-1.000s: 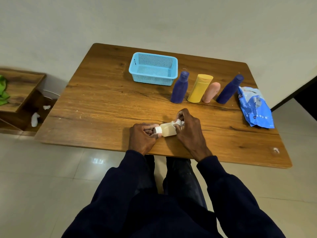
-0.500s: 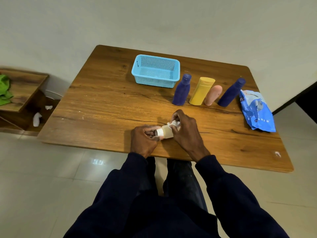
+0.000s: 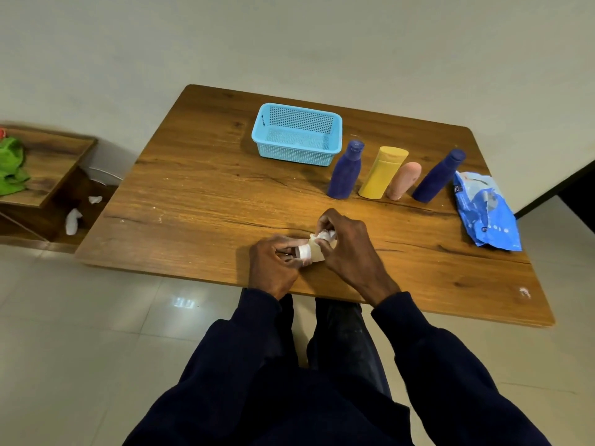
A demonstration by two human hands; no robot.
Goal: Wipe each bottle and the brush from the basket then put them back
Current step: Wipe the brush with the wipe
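Cream bottle (image 3: pixel 317 252): lying sideways between both hands, over the near edge of the table (image 3: pixel 206 194).
Left hand (image 3: pixel 273 265): grasping its white-capped end.
Right hand (image 3: pixel 349 249): pinching a white wipe (image 3: pixel 325 235) against it.
Basket (image 3: pixel 296 156): far side, well apart.

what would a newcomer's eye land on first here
The two hands at the near edge of the table draw the eye: the left hand grips the capped end of a small cream bottle while the right hand pinches a white wipe against it. Behind them, right of the light blue basket, stand a dark blue bottle, a yellow bottle, a pink container and a second dark blue bottle, with a blue wipes packet lying farthest right.
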